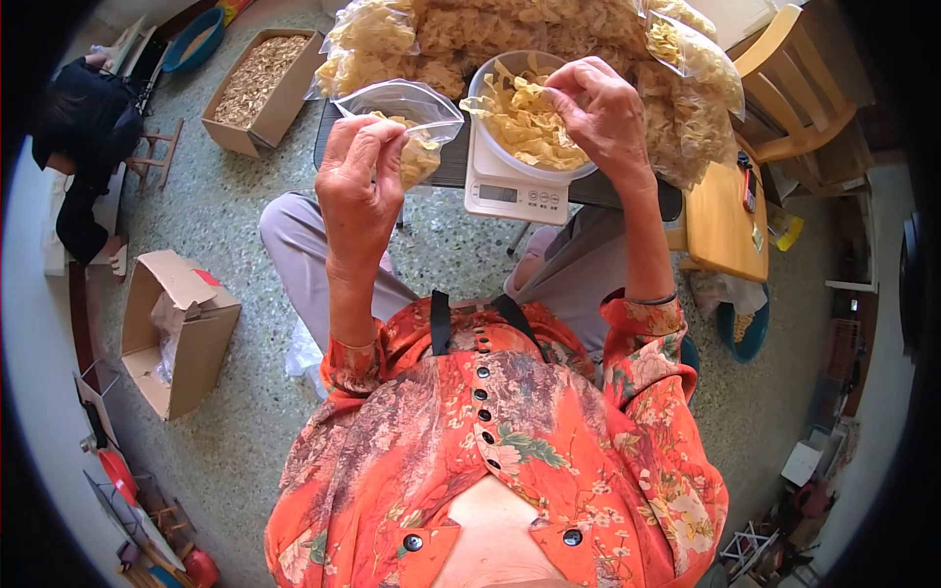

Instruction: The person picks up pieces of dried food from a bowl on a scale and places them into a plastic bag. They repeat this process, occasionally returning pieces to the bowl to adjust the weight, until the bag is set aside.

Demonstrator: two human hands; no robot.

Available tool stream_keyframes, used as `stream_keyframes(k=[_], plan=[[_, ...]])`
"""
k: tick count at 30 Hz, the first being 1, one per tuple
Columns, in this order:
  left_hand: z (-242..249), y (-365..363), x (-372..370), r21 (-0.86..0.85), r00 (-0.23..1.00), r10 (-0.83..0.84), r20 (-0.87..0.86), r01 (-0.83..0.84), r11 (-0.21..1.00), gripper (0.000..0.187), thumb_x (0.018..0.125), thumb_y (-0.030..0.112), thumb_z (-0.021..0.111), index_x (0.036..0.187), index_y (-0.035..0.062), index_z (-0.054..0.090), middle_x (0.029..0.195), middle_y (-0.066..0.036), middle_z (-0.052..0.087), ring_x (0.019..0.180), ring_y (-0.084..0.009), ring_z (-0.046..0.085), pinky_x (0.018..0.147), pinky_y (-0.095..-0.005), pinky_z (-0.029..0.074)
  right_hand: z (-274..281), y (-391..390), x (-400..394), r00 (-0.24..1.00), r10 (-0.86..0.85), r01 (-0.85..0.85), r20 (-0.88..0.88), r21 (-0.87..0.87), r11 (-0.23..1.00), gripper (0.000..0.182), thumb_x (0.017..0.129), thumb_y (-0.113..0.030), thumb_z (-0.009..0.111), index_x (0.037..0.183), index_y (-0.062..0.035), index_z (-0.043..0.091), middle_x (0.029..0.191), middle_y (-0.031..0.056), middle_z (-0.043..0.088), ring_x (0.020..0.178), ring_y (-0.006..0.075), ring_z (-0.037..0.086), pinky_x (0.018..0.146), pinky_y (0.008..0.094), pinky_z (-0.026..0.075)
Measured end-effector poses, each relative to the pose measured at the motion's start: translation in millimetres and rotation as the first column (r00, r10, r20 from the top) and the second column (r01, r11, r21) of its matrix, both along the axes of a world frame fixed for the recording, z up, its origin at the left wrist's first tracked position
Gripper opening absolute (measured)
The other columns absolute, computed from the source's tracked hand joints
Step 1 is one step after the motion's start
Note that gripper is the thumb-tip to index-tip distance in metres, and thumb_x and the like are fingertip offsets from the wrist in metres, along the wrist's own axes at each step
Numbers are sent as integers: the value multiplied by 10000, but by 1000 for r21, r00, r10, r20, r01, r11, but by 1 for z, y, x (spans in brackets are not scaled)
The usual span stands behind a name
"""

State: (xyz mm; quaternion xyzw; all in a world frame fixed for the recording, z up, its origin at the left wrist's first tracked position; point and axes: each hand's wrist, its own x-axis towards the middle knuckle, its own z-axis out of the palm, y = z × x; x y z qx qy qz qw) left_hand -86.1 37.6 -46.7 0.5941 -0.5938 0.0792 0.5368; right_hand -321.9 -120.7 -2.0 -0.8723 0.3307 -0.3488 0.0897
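Note:
My left hand (pixel 363 181) pinches the edge of a clear zip bag (pixel 417 110), which hangs open with some pale yellow dried pieces inside. Over the right side of a clear round bowl (pixel 483 93), my right hand (pixel 603 113) has its fingers pinched together at the dried yellow pieces (pixel 529 122). The bowl rests on a white digital scale (pixel 516 194), whose display faces me. Behind the bowl, filled bags of the same pieces (pixel 569 34) are piled on the dark table.
A cardboard box of dried pieces (pixel 260 83) and an opened box (pixel 176 338) are on the floor at left. A co-worker in dark clothes (pixel 93 127) sits at upper left. Wooden chair (pixel 799 88) and stool (pixel 725 220) are at right.

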Motion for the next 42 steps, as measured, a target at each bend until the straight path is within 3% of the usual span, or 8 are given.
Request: stream_keyframes(k=[6,14,17,20,26,29,31,42], plan=[[1,-2,-3,-11,997,-34,-65,33,999,172,863,-48,772,1011,21,720,986,-134,685,904,-297,697,805,-393,569,-3,11,-6,951,-192,93,243,369,925,84,915,-86,775,941,-13,742,826,68,739,719,125,699,691,288,563],[7,0,-7,-57,995,-78,-62,74,996,182,832,-65,786,986,25,747,974,-107,660,869,-256,675,770,-360,565,24,52,30,881,-116,-41,458,318,947,105,882,-70,820,929,-14,746,804,41,733,678,87,668,631,257,538],[6,-1,-10,-68,998,-46,-51,42,997,190,821,-62,795,979,29,742,970,-99,640,852,-252,667,759,-360,563,23,64,60,903,102,-86,418,-58,995,129,816,-11,830,883,-46,726,806,67,704,662,163,691,597,301,537],[3,1,-10,-38,995,-24,-94,21,999,202,816,-55,802,980,38,727,974,-101,634,860,-262,670,756,-368,565,3,61,78,954,186,-156,234,-141,978,127,803,-51,829,877,-55,725,838,87,692,797,254,712,691,381,569],[-1,2,-3,-40,996,3,-92,-7,999,205,824,-56,794,982,42,708,981,-110,645,879,-280,682,762,-382,568,13,52,51,933,30,-11,358,-53,999,83,869,-96,818,922,-55,770,929,100,698,776,252,691,709,384,568],[-3,4,2,-34,999,10,-37,-11,999,151,875,-46,788,997,15,722,1016,-98,663,853,-194,691,745,-316,583,13,33,17,951,-126,127,282,14,992,97,881,-90,805,968,-63,771,945,99,702,760,256,692,719,381,566],[-3,4,1,-39,997,2,-74,-5,999,171,860,-54,782,995,23,711,995,-113,673,869,-249,694,760,-350,578,1,9,-7,965,-244,244,96,10,970,119,902,-95,773,1017,-67,765,967,102,706,804,271,707,756,385,566],[1,5,1,14,992,5,-122,-4,1000,135,883,-50,769,972,8,687,925,-112,677,788,-245,687,682,-354,563,-13,-28,-8,982,-92,104,-167,65,992,227,906,-168,726,1122,-105,751,994,99,719,927,290,715,838,408,560]])
